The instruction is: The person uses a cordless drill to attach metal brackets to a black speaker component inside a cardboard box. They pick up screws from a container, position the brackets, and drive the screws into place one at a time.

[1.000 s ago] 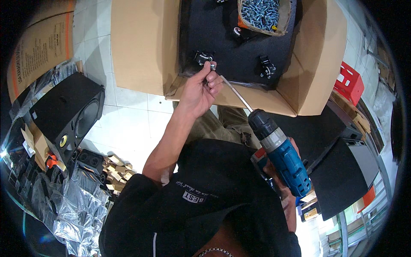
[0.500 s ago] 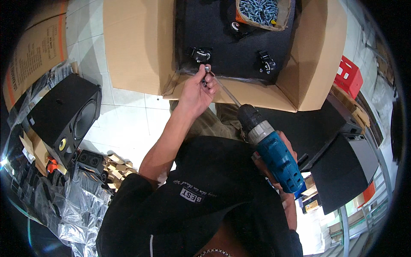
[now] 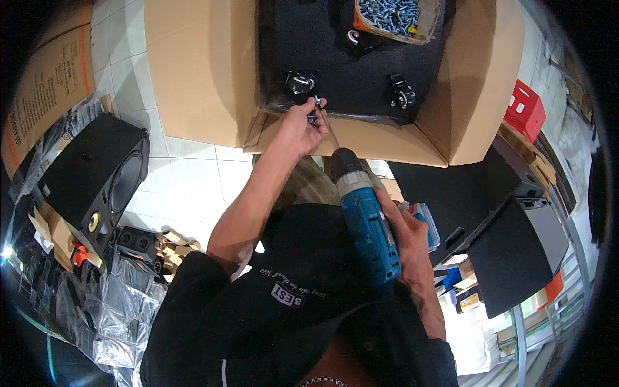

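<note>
Left grip (image 3: 302,132) pinches a small silvery metal screw (image 3: 317,100); right grip (image 3: 410,237) clasps a blue-and-black power drill (image 3: 369,222) at the screw's five o'clock.

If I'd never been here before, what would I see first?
Probably the big blue power drill in the right hand, its long bit pointing toward the left hand. Next, the heap of shiny screws near the top edge, and the black casters inside the open cardboard box.
</note>
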`<state>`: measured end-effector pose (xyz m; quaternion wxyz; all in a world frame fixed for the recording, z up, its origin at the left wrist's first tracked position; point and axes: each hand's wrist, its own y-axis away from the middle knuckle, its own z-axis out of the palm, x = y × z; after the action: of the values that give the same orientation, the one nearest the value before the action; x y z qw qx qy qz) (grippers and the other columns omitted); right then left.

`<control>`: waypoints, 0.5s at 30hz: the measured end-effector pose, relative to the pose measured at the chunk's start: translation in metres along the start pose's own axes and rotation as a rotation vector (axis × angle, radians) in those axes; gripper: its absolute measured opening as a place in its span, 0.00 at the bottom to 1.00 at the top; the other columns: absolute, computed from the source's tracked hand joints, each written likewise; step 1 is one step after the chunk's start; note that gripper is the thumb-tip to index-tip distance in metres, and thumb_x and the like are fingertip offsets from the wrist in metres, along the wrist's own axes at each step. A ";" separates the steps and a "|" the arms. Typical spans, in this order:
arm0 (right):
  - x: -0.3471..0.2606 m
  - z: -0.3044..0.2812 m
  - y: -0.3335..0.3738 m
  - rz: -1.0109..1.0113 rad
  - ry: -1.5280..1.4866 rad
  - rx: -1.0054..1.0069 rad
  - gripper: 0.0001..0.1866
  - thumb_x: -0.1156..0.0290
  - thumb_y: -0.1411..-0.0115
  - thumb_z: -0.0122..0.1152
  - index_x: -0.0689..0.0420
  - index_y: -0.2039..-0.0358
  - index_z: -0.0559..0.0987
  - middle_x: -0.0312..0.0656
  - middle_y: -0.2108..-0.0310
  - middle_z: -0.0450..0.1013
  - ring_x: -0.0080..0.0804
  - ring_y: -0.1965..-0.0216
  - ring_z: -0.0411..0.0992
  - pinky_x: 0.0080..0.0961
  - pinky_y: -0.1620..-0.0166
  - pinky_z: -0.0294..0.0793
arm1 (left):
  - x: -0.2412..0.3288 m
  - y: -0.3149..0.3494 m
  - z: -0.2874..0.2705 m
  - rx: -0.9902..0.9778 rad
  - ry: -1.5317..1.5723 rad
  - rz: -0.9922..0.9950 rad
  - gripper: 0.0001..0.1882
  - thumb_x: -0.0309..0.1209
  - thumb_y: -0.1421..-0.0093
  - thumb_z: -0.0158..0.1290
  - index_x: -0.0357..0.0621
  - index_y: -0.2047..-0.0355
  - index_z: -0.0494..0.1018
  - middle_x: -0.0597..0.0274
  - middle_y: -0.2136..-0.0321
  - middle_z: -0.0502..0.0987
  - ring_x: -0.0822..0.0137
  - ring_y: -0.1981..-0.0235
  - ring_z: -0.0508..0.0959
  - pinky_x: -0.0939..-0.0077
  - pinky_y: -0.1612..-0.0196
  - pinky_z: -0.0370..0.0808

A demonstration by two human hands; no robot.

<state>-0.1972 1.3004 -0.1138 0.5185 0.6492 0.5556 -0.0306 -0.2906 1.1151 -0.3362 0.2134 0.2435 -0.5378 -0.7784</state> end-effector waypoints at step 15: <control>-0.018 0.001 -0.028 0.222 -0.072 -0.131 0.44 0.64 0.49 0.68 0.38 0.32 0.57 0.55 0.53 0.75 0.55 0.54 0.76 0.50 0.43 0.71 | -0.002 -0.022 0.005 0.132 0.124 0.061 0.13 0.33 0.31 0.44 0.39 0.63 0.76 0.71 0.78 0.66 0.76 0.78 0.62 0.79 0.72 0.60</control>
<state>-0.2246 1.2830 -0.1205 0.5796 0.6700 0.4621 0.0401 -0.2938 1.1272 -0.3549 0.2533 0.2885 -0.5809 -0.7177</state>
